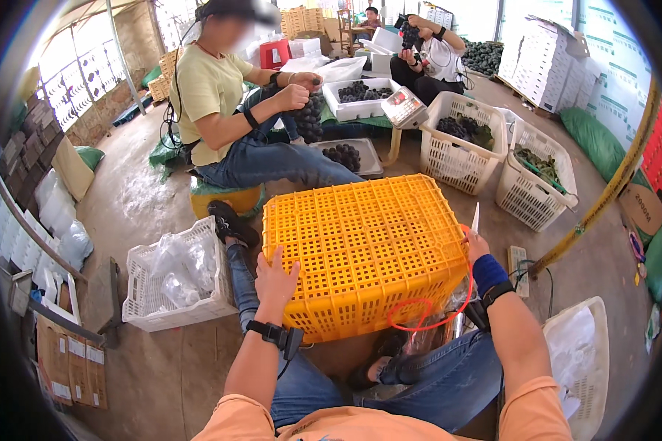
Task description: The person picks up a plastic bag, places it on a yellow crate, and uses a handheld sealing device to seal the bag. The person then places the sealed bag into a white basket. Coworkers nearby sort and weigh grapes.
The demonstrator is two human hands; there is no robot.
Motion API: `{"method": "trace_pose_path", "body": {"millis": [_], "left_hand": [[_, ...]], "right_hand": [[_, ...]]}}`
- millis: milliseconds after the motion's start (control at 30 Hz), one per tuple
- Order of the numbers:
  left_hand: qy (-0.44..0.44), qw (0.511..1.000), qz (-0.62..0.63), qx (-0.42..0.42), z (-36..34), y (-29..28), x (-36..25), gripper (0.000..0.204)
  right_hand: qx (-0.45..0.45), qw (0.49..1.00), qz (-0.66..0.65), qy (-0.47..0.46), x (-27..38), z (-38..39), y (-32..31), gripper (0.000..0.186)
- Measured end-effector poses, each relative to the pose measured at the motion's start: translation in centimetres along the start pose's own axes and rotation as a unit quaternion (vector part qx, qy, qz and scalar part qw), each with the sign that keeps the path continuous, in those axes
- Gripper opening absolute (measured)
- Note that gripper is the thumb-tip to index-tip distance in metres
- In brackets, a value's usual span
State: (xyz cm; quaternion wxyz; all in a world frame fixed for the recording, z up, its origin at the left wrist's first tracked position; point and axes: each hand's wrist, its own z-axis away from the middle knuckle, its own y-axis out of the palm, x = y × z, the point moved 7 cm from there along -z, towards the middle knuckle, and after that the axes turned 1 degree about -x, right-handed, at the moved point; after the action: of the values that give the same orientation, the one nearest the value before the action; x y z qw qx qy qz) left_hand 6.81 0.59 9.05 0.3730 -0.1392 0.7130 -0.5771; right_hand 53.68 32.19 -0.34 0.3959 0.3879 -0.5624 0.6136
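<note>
In front of me stands a yellow plastic crate (360, 235), its slotted flat bottom turned up. My left hand (276, 281) lies against its near left corner with the fingers spread. At the right side my right hand (477, 248) is closed around a pale, pointed thing (476, 217) that sticks up past the fingers; its lower part is hidden in the hand. A loop of red cord (470, 283) hangs down the crate's right side near that hand and curls across the front face.
A white crate of clear plastic bags (176, 268) stands left, another white crate (596, 353) lower right. Opposite, a seated person (221, 110) holds dark grapes (310, 117). White crates of grapes (463, 140) and leafy trimmings (541, 173) stand beyond, beside a yellowish pole (603, 198).
</note>
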Motion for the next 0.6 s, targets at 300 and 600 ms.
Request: {"method": "trace_pose_path", "body": {"millis": [300, 600], "left_hand": [[-0.005, 1.0, -0.016, 0.017, 0.1, -0.3, -0.5, 0.061], [0.006, 1.0, -0.005, -0.005, 0.1, -0.2, -0.4, 0.061]], "right_hand": [[0.033, 0.998, -0.011, 0.048, -1.5, -0.9, 0.1, 0.053], [0.046, 0.997, 0.019, 0.052, -1.6, -0.7, -0.1, 0.055]]}}
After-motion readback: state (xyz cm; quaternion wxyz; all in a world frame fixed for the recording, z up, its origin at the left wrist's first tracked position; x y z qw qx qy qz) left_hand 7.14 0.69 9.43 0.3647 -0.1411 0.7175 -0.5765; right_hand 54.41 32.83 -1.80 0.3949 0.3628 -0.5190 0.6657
